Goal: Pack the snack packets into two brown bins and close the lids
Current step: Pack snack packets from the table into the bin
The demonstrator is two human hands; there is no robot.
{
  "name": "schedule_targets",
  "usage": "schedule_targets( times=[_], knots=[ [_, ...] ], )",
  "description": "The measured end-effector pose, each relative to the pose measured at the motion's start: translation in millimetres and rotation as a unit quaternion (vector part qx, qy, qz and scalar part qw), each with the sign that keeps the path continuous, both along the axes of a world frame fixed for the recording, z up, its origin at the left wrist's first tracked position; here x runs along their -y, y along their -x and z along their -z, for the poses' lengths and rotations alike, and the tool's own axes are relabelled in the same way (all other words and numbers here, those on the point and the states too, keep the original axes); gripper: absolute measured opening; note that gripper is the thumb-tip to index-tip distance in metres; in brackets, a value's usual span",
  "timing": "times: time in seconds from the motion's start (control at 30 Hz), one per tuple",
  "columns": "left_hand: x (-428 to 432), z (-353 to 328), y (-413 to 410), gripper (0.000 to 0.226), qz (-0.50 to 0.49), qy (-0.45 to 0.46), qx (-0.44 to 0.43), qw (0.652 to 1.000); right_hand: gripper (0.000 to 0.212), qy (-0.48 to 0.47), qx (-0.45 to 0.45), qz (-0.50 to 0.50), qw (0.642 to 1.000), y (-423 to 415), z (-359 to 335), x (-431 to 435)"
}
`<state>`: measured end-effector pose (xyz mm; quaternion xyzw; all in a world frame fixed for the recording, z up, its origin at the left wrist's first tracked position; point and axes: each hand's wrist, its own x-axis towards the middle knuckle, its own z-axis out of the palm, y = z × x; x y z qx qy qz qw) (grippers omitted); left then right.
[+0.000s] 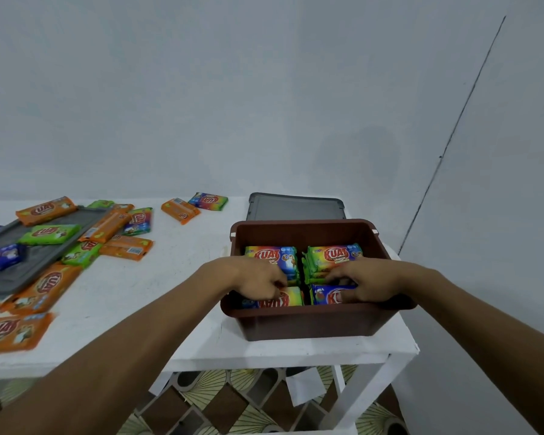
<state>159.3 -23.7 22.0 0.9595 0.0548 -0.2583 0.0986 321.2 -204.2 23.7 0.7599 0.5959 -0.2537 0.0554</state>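
A brown bin [305, 324] stands open on the right end of the white table, with several snack packets stacked inside. My left hand [258, 277] reaches into its near left part, fingers curled on a rainbow packet [291, 297]. My right hand [368, 282] rests in the near right part, fingers pressed on a blue packet [325, 295]. A grey lid [296, 207] lies flat behind the bin. Loose orange, green and blue packets [49, 285] lie scattered on the left, some on a second grey lid [41, 255]. Only one brown bin is in view.
The white table [157, 277] ends just right of the bin, with a bare wall behind. An orange packet [179, 210] and a rainbow packet [208, 200] lie at the back middle. Patterned floor shows below the table's front edge.
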Motion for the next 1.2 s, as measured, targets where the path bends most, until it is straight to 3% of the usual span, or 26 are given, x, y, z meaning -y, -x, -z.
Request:
schedule_targets(
  times=[0.2, 0.33, 0.43, 0.57, 0.8, 0.97, 1.07, 1.2],
  knots=[
    [-2.1, -0.2, -5.3, 0.043, -0.025, 0.035, 0.007, 0.999, 0.038, -0.044, -0.006, 0.030, 0.999, -1.1, 3.2, 1.5],
    [-9.5, 0.3, -6.2, 0.024, -0.030, 0.024, 0.108, 0.993, 0.032, -0.146, 0.013, 0.066, 0.987, -2.8, 2.7, 1.9],
    [-11.1, 2.9, -7.7, 0.021, -0.025, -0.074, 0.206, 0.975, 0.033, -0.170, 0.066, 0.080, 0.980, -3.9, 3.1, -4.9],
    [-22.0, 4.9, -7.6, 0.028, 0.009, -0.151, 0.237, 0.960, 0.034, -0.143, 0.100, 0.086, 0.981, -5.0, -0.1, -15.6],
    [-85.3, 5.3, 32.6, 0.026, -0.031, -0.071, 0.398, 0.914, 0.028, -0.258, 0.082, 0.071, 0.960, 6.8, -18.4, -66.0],
    [-113.5, 20.6, 55.6, 0.046, 0.033, -0.056, 0.406, 0.912, 0.026, -0.339, 0.085, 0.051, 0.936, 26.6, -25.8, -139.3],
    [-151.8, 29.7, 61.4, 0.051, -0.018, -0.046, 0.433, 0.900, 0.026, -0.386, 0.086, 0.052, 0.917, 33.8, -29.1, -190.5],
    [-235.5, 46.0, 72.5, 0.050, -0.091, -0.120, 0.311, 0.938, 0.028, -0.268, 0.077, 0.032, 0.960, 28.5, -26.9, -267.2]
  ],
)
